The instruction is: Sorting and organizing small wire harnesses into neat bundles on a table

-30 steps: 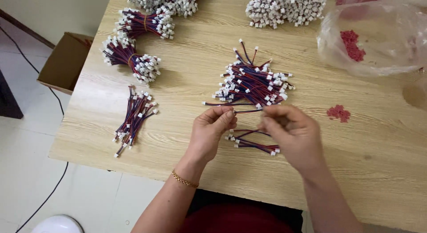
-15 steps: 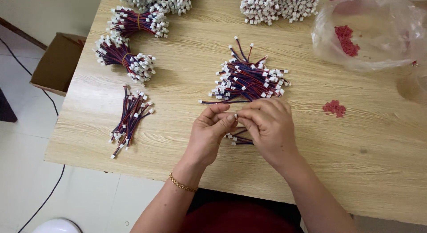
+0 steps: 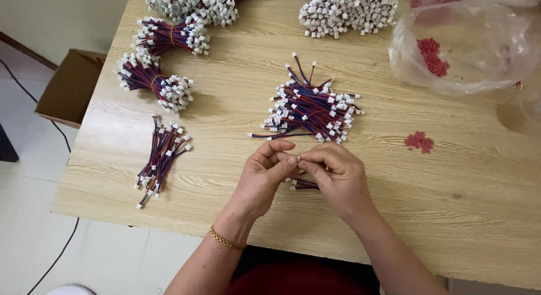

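Hands meet at the near middle of the wooden table (image 3: 462,216). The left hand (image 3: 264,176) and right hand (image 3: 335,174) press fingertips together around a small white connector (image 3: 298,158), pinched between them; wires (image 3: 301,184) with white ends show just beneath the hands, lying on the wood. A gold bracelet (image 3: 226,240) circles the left wrist.

Just beyond the hands lies a loose pile (image 3: 310,110) of red and blue wires with white plugs, close but not touching the fingers. To the left, well apart, a small sorted bunch (image 3: 160,158) lies on the wood. Farther back on the left sit tied bundles (image 3: 153,78), and more heaps (image 3: 348,10) crowd the far edge. On the right, a clear plastic bag (image 3: 468,41) holds red bits, and a little clump of red pieces (image 3: 419,141) lies on the table between bag and hands. A cardboard box (image 3: 70,86) stands on the floor left of the table, near a black cable (image 3: 53,131). Nothing lies between the hands and the loose pile.
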